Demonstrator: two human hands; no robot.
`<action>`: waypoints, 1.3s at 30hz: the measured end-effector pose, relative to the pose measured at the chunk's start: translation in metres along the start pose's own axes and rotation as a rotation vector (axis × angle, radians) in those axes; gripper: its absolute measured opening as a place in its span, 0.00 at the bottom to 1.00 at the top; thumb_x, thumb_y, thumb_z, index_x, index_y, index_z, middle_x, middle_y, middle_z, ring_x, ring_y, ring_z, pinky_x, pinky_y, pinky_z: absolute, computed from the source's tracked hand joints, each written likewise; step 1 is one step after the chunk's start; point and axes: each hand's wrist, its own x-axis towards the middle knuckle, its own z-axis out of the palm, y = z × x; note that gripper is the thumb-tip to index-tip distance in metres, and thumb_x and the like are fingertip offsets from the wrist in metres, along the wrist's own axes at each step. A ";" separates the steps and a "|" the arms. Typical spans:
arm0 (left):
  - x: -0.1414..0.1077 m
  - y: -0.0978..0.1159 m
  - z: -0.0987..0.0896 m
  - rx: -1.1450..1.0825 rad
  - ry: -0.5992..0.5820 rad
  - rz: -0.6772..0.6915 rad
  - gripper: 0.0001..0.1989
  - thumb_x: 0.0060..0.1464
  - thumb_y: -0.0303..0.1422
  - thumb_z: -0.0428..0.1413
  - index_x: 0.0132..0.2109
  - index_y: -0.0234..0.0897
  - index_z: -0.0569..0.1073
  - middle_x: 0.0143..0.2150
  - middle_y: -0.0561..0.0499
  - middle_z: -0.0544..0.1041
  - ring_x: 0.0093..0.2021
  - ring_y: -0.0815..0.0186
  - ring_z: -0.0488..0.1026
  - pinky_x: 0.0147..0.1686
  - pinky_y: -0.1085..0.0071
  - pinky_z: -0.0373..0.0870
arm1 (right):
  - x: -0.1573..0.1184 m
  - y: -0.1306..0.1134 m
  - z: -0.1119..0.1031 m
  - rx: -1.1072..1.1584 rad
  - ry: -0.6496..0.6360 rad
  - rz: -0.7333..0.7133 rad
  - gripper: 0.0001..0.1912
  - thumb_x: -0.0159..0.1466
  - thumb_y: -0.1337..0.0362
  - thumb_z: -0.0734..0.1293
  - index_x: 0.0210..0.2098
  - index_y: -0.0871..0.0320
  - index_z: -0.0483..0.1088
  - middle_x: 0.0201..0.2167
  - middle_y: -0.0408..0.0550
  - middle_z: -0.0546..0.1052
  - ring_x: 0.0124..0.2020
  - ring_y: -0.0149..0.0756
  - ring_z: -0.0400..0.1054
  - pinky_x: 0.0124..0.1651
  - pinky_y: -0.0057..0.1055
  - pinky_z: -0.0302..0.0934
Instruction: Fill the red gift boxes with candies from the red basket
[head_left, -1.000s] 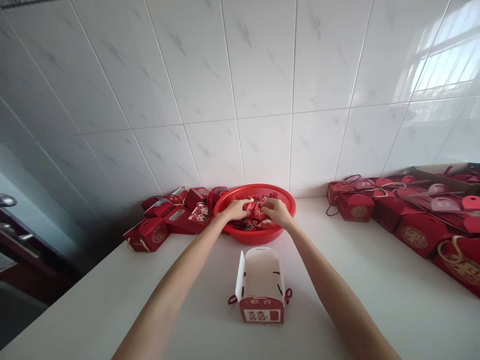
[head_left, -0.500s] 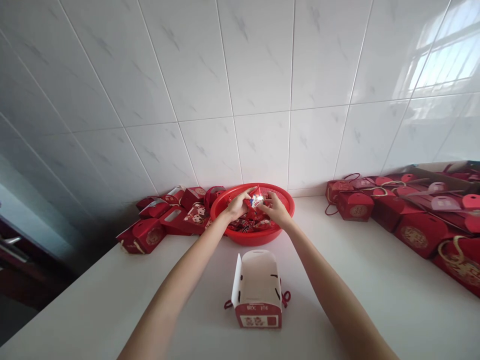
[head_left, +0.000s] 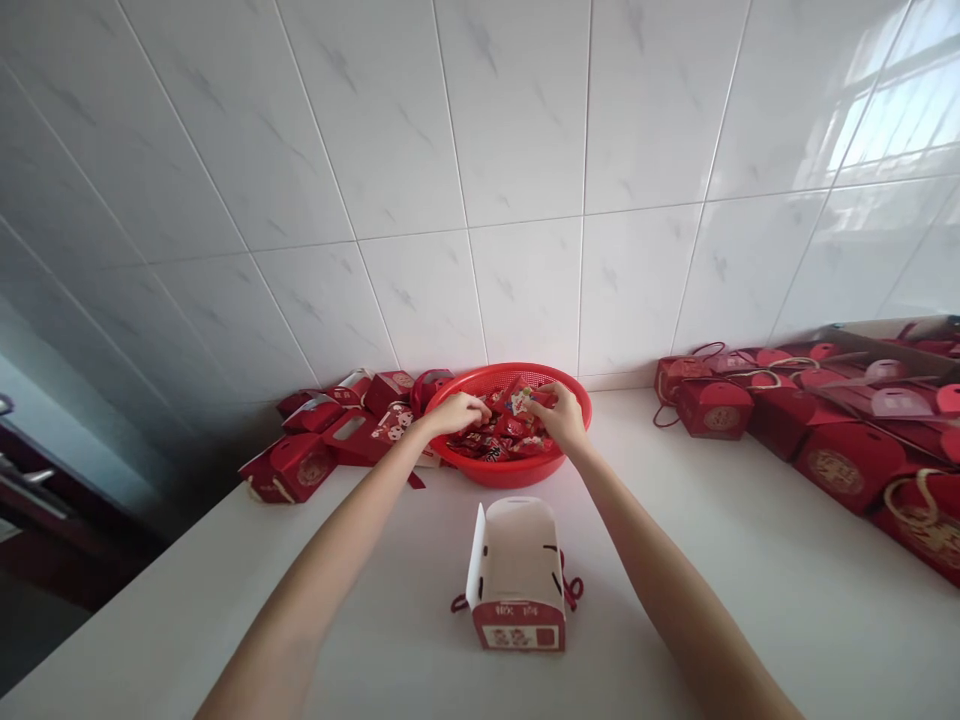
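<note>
right hand, thumb toward the fingertips, pinches one printed packet inside the basket; left hand reaches over the basket's left rim, fingers bent in among the wrappers, and whether they grip anything i cannot tell. the printed packet is small and red, with a pale, multicoloured patch on its face, near the middle of the basket. the basket is one, round, bright red, its wall pierced with fine holes. under the hands the heaped packets, glossy and mostly red, overlap too much to count. just in front of the basket stands one open box, white inside, red at the front with pale characters, one flap raised at its left, two dark red cord loops showing, one each side. left of the basket at least six red boxes lie piled; well to its right are many more red boxes, too overlapped for a sure number.
</note>
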 end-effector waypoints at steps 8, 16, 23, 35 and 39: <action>-0.003 0.005 0.013 0.349 -0.274 -0.023 0.34 0.29 0.24 0.64 0.51 0.41 0.79 0.55 0.44 0.80 0.55 0.46 0.75 0.52 0.63 0.70 | 0.002 0.003 0.001 0.185 -0.041 0.115 0.24 0.58 0.60 0.69 0.54 0.53 0.64 0.38 0.49 0.78 0.33 0.40 0.76 0.35 0.36 0.71; -0.002 0.009 0.024 0.491 -0.296 0.027 0.14 0.35 0.23 0.59 0.34 0.36 0.80 0.38 0.42 0.82 0.43 0.47 0.78 0.42 0.63 0.72 | 0.004 0.006 0.002 -0.004 -0.033 0.012 0.24 0.56 0.63 0.68 0.53 0.56 0.66 0.55 0.54 0.73 0.44 0.42 0.73 0.46 0.38 0.68; 0.002 -0.002 0.028 0.367 -0.222 0.066 0.19 0.39 0.24 0.59 0.42 0.40 0.80 0.44 0.45 0.82 0.48 0.49 0.77 0.51 0.61 0.70 | 0.003 0.007 0.002 -0.044 -0.046 -0.025 0.21 0.56 0.64 0.68 0.49 0.55 0.68 0.48 0.52 0.76 0.39 0.39 0.72 0.40 0.34 0.68; 0.015 -0.013 0.032 -0.069 -0.064 0.132 0.22 0.52 0.20 0.48 0.51 0.34 0.76 0.39 0.47 0.83 0.37 0.64 0.81 0.44 0.67 0.76 | 0.003 0.009 0.003 -0.067 -0.065 -0.072 0.15 0.56 0.67 0.65 0.44 0.55 0.70 0.47 0.50 0.78 0.34 0.36 0.74 0.40 0.35 0.69; 0.014 -0.014 0.033 0.018 -0.043 0.105 0.21 0.51 0.21 0.47 0.47 0.35 0.78 0.40 0.45 0.83 0.38 0.60 0.80 0.46 0.62 0.75 | 0.003 0.010 0.002 -0.079 -0.077 -0.093 0.14 0.56 0.66 0.66 0.43 0.55 0.70 0.47 0.49 0.78 0.35 0.36 0.74 0.38 0.33 0.69</action>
